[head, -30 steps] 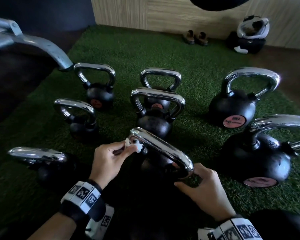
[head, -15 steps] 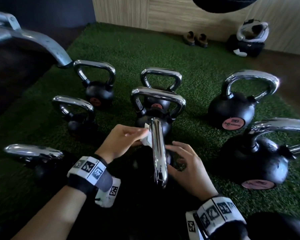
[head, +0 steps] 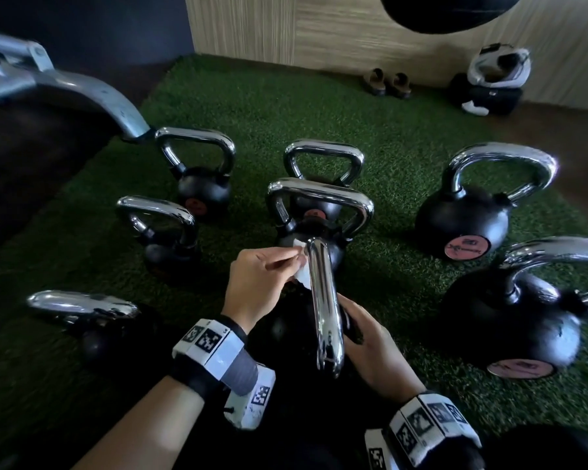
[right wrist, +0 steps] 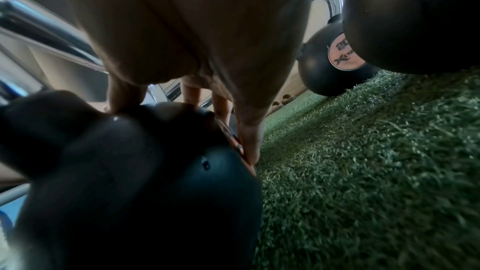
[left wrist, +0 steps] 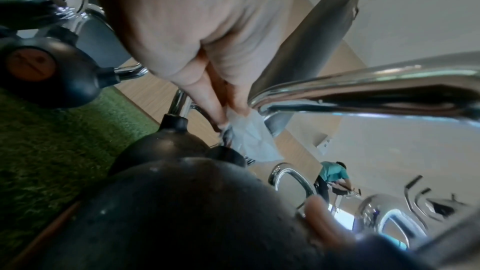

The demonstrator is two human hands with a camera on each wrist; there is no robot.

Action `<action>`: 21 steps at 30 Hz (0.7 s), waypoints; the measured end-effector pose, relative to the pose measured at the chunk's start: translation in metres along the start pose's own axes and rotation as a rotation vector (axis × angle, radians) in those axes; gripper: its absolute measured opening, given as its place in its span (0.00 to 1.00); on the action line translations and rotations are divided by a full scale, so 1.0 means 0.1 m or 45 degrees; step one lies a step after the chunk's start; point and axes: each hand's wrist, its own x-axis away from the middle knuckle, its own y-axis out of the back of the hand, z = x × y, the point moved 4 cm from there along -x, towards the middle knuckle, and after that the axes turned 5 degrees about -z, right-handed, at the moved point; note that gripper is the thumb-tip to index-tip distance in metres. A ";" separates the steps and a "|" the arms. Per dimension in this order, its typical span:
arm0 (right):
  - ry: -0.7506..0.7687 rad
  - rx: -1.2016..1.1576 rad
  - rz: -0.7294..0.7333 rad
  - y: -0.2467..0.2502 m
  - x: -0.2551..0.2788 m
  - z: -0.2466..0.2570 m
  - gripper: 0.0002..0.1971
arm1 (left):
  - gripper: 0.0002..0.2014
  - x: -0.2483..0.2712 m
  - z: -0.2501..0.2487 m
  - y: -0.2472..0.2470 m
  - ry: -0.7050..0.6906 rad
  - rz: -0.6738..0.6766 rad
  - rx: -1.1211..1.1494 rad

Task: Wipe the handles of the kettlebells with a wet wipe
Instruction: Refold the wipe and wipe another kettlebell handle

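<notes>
Several black kettlebells with chrome handles stand on green turf [head: 387,137]. The nearest kettlebell [head: 286,334] has its chrome handle [head: 323,300] pointing away from me. My left hand [head: 262,286] pinches a white wet wipe [head: 302,274] against the far left side of that handle; the left wrist view shows the wipe [left wrist: 252,137] hanging from the fingertips beside the handle [left wrist: 363,93]. My right hand [head: 370,340] rests on the right side of the kettlebell's black body [right wrist: 130,182], fingers spread over it.
Two big kettlebells [head: 465,215] [head: 513,320] stand to the right, smaller ones [head: 201,178] [head: 163,232] [head: 82,310] to the left, two [head: 319,205] just behind. A metal frame leg [head: 92,93] is at far left. Shoes [head: 387,83] and a bag [head: 489,83] lie by the back wall.
The near kettlebell has been turned, so its handle went from slanting across to pointing straight away. My left hand with the wipe slid to the handle's far end; my right hand shifted onto the body.
</notes>
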 end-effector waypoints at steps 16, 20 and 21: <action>-0.030 -0.028 -0.040 -0.01 0.00 -0.03 0.31 | 0.22 0.30 -0.43 0.09 0.066 0.133 0.277; -0.055 -0.039 -0.031 0.00 0.01 -0.01 0.30 | 0.19 0.37 -0.41 0.15 0.312 0.386 0.245; -0.054 -0.039 -0.032 0.00 0.01 -0.01 0.31 | 0.19 0.38 -0.41 0.16 0.362 0.434 0.242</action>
